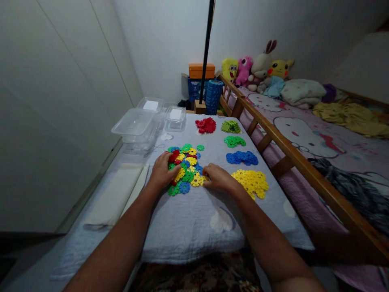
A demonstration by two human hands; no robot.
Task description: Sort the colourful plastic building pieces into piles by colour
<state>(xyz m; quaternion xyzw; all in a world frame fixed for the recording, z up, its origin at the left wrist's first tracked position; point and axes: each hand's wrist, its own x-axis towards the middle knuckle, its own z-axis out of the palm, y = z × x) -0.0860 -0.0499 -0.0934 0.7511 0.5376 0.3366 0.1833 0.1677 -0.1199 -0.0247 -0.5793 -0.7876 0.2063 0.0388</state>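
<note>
A mixed pile of flower-shaped plastic building discs [191, 161] in red, yellow, green and blue lies mid-table. My left hand [161, 172] rests against the pile's left side, thumb and fingers apart around red pieces [174, 156]. At the pile's right edge, the curled fingers of my right hand [218, 177] close on a yellow disc [206, 179], partly hidden by the fingertips. Sorted heaps lie further right: yellow discs [251, 182], blue discs [242, 158], green discs [235, 141], light green discs [231, 126] and red discs [206, 125].
Clear plastic containers [133, 123] stand at the table's back left, with a smaller lidded box [175, 115] beside them. A folded beige cloth [115, 192] lies on the left. Along the right side runs a wooden bed rail [273, 142]. Behind the table rises a black pole [206, 48].
</note>
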